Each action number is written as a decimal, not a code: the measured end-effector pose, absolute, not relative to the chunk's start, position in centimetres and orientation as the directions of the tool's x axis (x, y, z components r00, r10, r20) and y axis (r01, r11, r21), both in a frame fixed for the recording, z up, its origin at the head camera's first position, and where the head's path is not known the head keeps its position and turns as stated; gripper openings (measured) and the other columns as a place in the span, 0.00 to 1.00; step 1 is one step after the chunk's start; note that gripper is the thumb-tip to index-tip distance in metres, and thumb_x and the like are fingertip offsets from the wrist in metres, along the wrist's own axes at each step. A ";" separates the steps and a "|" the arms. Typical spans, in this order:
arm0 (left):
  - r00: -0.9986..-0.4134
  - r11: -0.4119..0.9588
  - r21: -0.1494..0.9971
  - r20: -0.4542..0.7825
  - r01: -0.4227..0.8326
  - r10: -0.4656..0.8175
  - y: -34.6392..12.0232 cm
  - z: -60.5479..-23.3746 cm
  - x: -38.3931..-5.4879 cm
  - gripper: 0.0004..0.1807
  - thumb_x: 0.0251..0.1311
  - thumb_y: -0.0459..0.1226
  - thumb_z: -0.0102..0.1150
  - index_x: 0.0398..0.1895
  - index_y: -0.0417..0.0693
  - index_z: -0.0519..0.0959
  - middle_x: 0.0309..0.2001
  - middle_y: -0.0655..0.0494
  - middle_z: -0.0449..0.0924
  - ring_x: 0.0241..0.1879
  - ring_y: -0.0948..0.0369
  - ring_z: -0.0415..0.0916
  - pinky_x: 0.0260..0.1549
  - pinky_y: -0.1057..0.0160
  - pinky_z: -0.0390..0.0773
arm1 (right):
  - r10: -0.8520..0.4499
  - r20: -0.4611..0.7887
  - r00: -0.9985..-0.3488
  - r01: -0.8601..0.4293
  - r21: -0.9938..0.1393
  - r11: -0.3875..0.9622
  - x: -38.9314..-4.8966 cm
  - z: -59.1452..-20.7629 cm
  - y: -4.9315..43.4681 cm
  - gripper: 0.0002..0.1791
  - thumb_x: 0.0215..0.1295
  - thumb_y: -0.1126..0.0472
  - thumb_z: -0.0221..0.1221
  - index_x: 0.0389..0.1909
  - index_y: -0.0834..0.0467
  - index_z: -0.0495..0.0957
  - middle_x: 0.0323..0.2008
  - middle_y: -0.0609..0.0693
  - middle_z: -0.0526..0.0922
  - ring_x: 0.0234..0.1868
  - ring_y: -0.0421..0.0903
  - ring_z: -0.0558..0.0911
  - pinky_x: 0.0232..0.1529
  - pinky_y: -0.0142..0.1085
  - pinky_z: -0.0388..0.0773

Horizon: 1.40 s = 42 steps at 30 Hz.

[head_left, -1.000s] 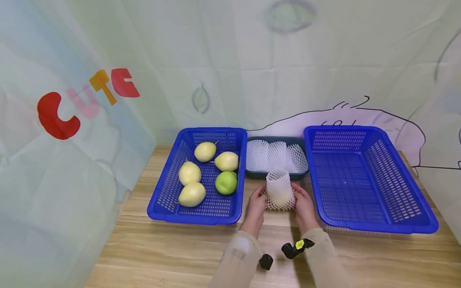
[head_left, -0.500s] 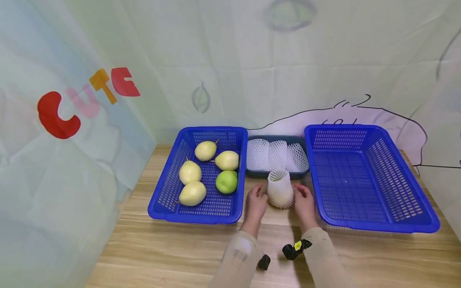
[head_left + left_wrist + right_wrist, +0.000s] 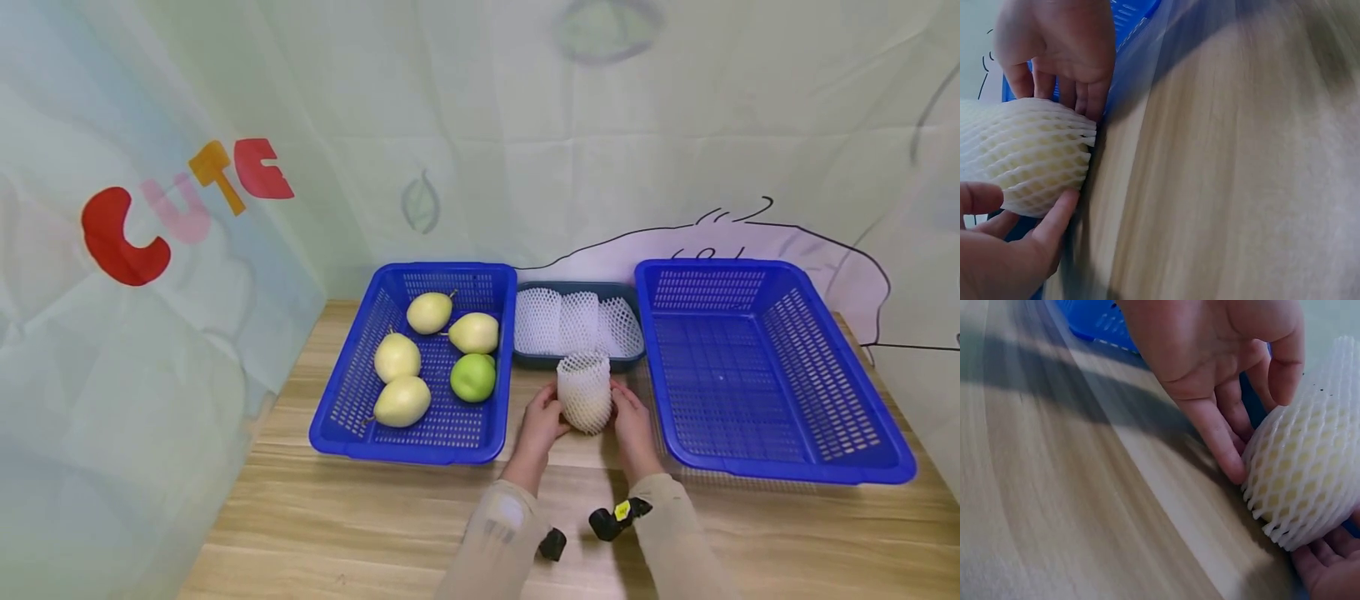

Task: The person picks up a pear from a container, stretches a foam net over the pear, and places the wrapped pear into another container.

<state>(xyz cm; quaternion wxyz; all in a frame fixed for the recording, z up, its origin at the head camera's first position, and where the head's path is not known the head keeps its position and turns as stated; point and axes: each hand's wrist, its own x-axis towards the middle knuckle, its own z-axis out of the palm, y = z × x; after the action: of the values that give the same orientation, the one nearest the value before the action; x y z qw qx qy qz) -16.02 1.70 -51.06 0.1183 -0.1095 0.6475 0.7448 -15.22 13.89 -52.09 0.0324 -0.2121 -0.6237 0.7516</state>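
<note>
A pale yellow fruit, apparently a pear, stands upright on the wooden table in the head view, inside a white foam net sleeve (image 3: 585, 393). The sleeve's upper end stands up hollow above the fruit. My left hand (image 3: 538, 427) holds the wrapped pear from the left, low down; my right hand (image 3: 634, 427) holds it from the right. Seen in the left wrist view, the left fingers (image 3: 1054, 215) touch the net near its lower rim. In the right wrist view a right fingertip (image 3: 1235, 470) meets that rim, and other fingers are partly hidden behind the net.
On the left, a blue basket (image 3: 405, 454) contains several pears (image 3: 401, 402) and a green apple (image 3: 472, 377). Behind my hands a dark green tray (image 3: 536, 362) has white foam nets (image 3: 577, 323) in it. Another blue basket (image 3: 787, 472) stands at the right.
The net has straightened and now fits closely down round the pear, its flared lower edge drawn in. My hands came slightly off it half a second ago and now hold it again.
</note>
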 end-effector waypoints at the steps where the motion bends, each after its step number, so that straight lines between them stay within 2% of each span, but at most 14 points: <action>1: -0.950 -0.129 0.942 -0.308 -0.311 0.040 1.7 -51.1 -16.0 0.27 0.53 0.24 0.41 0.61 0.32 0.66 0.52 0.38 0.72 0.36 0.56 0.72 0.35 0.55 0.77 | 0.312 -0.276 -0.909 0.219 -0.954 -0.204 -15.1 -51.7 13.8 0.26 0.73 0.60 0.37 0.64 0.74 0.57 0.64 0.66 0.60 0.64 0.53 0.60 0.64 0.40 0.56; 4: -0.956 -0.106 0.951 -0.288 -0.291 0.049 1.6 -52.0 -16.2 0.27 0.54 0.25 0.41 0.62 0.33 0.65 0.54 0.37 0.71 0.39 0.53 0.73 0.37 0.53 0.77 | 0.316 -0.284 -0.905 0.242 -0.956 -0.165 -14.9 -51.2 13.7 0.24 0.72 0.63 0.38 0.63 0.74 0.58 0.64 0.66 0.61 0.66 0.54 0.57 0.65 0.42 0.54; 8: -0.979 -0.119 0.972 -0.200 -0.203 0.033 1.5 -57.5 -17.9 0.28 0.53 0.29 0.46 0.61 0.42 0.68 0.52 0.42 0.72 0.40 0.56 0.73 0.30 0.57 0.78 | 0.349 -0.281 -0.894 0.239 -0.958 -0.161 -14.7 -50.7 13.7 0.23 0.72 0.63 0.37 0.63 0.72 0.60 0.63 0.65 0.63 0.61 0.52 0.63 0.58 0.37 0.61; 11: -0.987 -0.126 0.979 -0.159 -0.160 0.021 1.7 -60.6 -19.0 0.26 0.53 0.31 0.47 0.59 0.44 0.69 0.51 0.44 0.73 0.38 0.58 0.74 0.24 0.59 0.78 | 0.329 -0.267 -0.906 0.214 -0.958 -0.190 -14.6 -50.7 13.6 0.24 0.73 0.63 0.36 0.63 0.73 0.59 0.63 0.66 0.62 0.58 0.53 0.64 0.55 0.37 0.63; 15: -0.973 -0.095 0.969 -0.222 -0.227 0.056 2.0 -59.3 -18.9 0.26 0.57 0.29 0.46 0.62 0.44 0.66 0.55 0.43 0.71 0.42 0.53 0.74 0.29 0.55 0.78 | 0.279 -0.264 -0.923 0.212 -0.956 -0.203 -14.4 -51.2 13.6 0.26 0.73 0.61 0.35 0.63 0.76 0.56 0.63 0.69 0.60 0.62 0.55 0.63 0.61 0.42 0.62; 19: -0.977 -0.115 0.973 -0.188 -0.199 0.103 1.9 -61.6 -19.7 0.28 0.56 0.32 0.47 0.64 0.43 0.65 0.52 0.45 0.74 0.39 0.58 0.75 0.29 0.59 0.77 | 0.257 -0.271 -0.928 0.217 -0.951 -0.218 -14.3 -51.9 13.8 0.26 0.72 0.60 0.36 0.64 0.74 0.56 0.64 0.67 0.60 0.62 0.55 0.63 0.60 0.41 0.63; 22: -0.992 0.065 0.993 -0.102 -0.097 0.079 1.4 -57.4 -17.6 0.30 0.53 0.33 0.49 0.64 0.41 0.64 0.54 0.44 0.72 0.47 0.57 0.73 0.39 0.58 0.75 | 0.250 -0.266 -0.931 0.211 -0.951 -0.228 -14.1 -51.9 13.9 0.28 0.66 0.64 0.39 0.65 0.72 0.55 0.66 0.64 0.57 0.65 0.53 0.59 0.62 0.39 0.60; 26: -0.996 0.370 0.928 0.015 0.045 0.084 0.3 -47.2 -14.1 0.33 0.52 0.34 0.53 0.65 0.40 0.61 0.61 0.41 0.64 0.59 0.46 0.60 0.56 0.47 0.62 | 0.213 -0.178 -0.961 0.146 -0.977 -0.156 -14.0 -51.4 13.8 0.36 0.57 0.69 0.45 0.69 0.67 0.48 0.70 0.63 0.48 0.69 0.56 0.49 0.66 0.46 0.48; 27: -0.993 0.412 0.906 0.063 0.097 0.097 -0.1 -45.6 -13.8 0.32 0.53 0.34 0.54 0.65 0.41 0.62 0.62 0.42 0.63 0.60 0.44 0.58 0.56 0.46 0.60 | 0.183 -0.142 -0.973 0.119 -0.984 -0.129 -13.9 -51.2 13.8 0.38 0.58 0.70 0.47 0.70 0.66 0.45 0.70 0.63 0.45 0.70 0.58 0.46 0.67 0.48 0.45; 29: -0.980 0.458 0.867 0.152 0.195 0.130 -1.2 -43.2 -13.6 0.30 0.53 0.33 0.54 0.63 0.42 0.65 0.63 0.41 0.62 0.61 0.44 0.56 0.57 0.45 0.59 | 0.150 -0.100 -0.984 0.093 -0.994 -0.058 -14.0 -51.2 13.6 0.44 0.57 0.70 0.54 0.71 0.63 0.41 0.70 0.63 0.43 0.69 0.59 0.47 0.66 0.49 0.46; 32: -0.962 0.617 0.739 0.237 0.271 0.138 -3.1 -41.7 -13.9 0.26 0.53 0.33 0.55 0.58 0.42 0.70 0.62 0.40 0.63 0.61 0.43 0.55 0.57 0.47 0.60 | 0.133 -0.073 -0.988 0.085 -0.993 0.088 -14.2 -51.4 13.5 0.52 0.51 0.66 0.65 0.71 0.60 0.41 0.69 0.64 0.45 0.67 0.60 0.51 0.65 0.50 0.49; 36: -0.982 0.803 0.569 0.162 0.177 0.101 -4.6 -42.1 -14.1 0.29 0.52 0.37 0.56 0.60 0.41 0.67 0.60 0.36 0.63 0.56 0.41 0.62 0.50 0.46 0.68 | 0.156 -0.054 -0.986 0.097 -0.954 0.283 -14.4 -52.2 13.4 0.57 0.42 0.61 0.72 0.69 0.63 0.45 0.63 0.66 0.53 0.63 0.61 0.57 0.63 0.53 0.52; 39: -0.996 0.842 0.533 0.040 0.087 0.077 -5.2 -43.2 -14.3 0.34 0.55 0.38 0.54 0.66 0.43 0.59 0.58 0.33 0.64 0.51 0.39 0.68 0.44 0.44 0.72 | 0.161 -0.050 -0.986 0.102 -0.936 0.337 -14.5 -52.6 13.1 0.57 0.39 0.61 0.73 0.68 0.64 0.47 0.61 0.66 0.56 0.61 0.62 0.60 0.61 0.55 0.54; 42: -0.998 0.846 0.531 -0.013 0.050 0.067 -5.4 -44.1 -14.5 0.34 0.60 0.37 0.50 0.70 0.47 0.53 0.54 0.34 0.69 0.47 0.40 0.72 0.40 0.43 0.73 | 0.175 -0.035 -0.984 0.087 -0.951 0.298 -14.6 -52.8 13.0 0.53 0.40 0.65 0.71 0.66 0.66 0.50 0.59 0.66 0.59 0.59 0.62 0.62 0.60 0.55 0.56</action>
<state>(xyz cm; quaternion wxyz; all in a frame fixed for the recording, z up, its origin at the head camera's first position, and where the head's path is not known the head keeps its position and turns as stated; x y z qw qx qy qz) -14.46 -5.40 -44.10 0.0154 0.0305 0.9606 0.2757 -14.62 12.98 -52.79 0.0373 -0.0813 -0.8046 0.5870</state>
